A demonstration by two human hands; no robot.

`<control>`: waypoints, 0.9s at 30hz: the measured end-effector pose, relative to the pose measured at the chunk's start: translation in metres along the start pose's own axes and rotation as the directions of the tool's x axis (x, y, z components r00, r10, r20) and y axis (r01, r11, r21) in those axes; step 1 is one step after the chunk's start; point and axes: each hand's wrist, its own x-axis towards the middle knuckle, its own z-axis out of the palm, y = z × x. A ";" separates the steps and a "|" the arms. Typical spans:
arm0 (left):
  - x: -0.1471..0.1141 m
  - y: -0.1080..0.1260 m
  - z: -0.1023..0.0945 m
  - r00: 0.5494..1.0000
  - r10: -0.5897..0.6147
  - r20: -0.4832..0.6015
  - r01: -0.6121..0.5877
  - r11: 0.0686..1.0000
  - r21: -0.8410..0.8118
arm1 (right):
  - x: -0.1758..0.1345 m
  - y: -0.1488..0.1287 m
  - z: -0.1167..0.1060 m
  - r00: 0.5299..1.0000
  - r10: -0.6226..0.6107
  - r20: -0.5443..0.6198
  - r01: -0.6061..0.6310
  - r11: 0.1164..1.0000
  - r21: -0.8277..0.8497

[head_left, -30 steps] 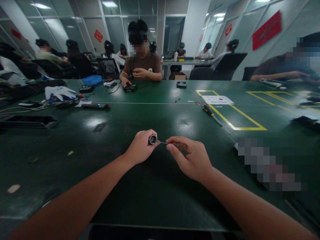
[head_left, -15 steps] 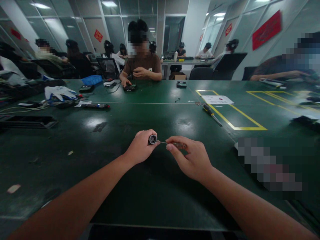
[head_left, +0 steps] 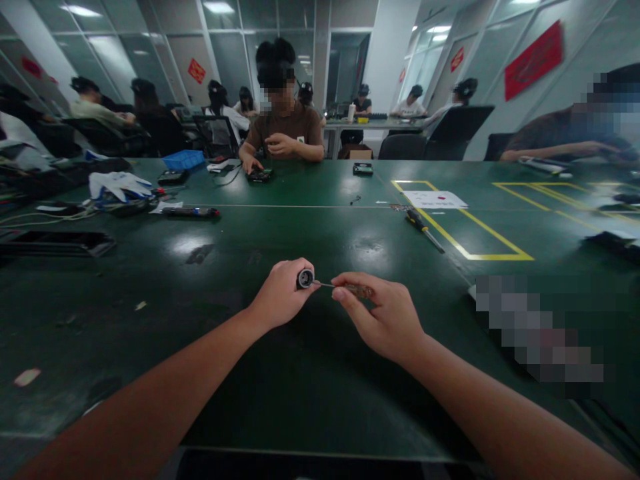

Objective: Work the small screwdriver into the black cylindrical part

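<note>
My left hand (head_left: 283, 293) is closed around a small black cylindrical part with a round, ringed end (head_left: 305, 279) facing me; the rest of it is hidden by the fingers. In my right hand (head_left: 387, 310) a small screwdriver (head_left: 360, 291) with a brownish, see-through handle is pinched between thumb and fingers. Its thin metal shaft points left and reaches the side of the black part at my left fingertips. Whether the tip sits in a screw cannot be made out. Both hands are above the green table (head_left: 320, 400).
A yellow-and-black screwdriver (head_left: 424, 229) lies beyond my right hand, near a white paper sheet (head_left: 434, 199). Farther left are a dark pen-like tool (head_left: 190, 212), white gloves (head_left: 120, 187) and a blue tray (head_left: 184, 160). Across the table a person (head_left: 285, 127) handles a dark device.
The screwdriver handle has turned slightly between my right fingers. Both hands and the black part stay in the same place.
</note>
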 end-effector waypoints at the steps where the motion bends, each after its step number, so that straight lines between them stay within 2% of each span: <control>1: 0.000 0.000 0.000 1.000 0.003 -0.001 -0.003 1.000 0.001 | 0.000 0.000 0.000 1.000 -0.001 0.001 0.001 1.000 -0.002; 20: 0.001 -0.002 0.001 1.000 0.009 -0.025 -0.010 1.000 -0.018 | -0.003 0.003 0.002 0.999 -0.031 -0.040 0.032 0.999 0.022; 27: 0.001 -0.002 0.000 1.000 0.008 -0.015 -0.008 0.999 0.032 | -0.005 0.001 0.000 0.995 -0.026 -0.092 0.030 0.999 0.038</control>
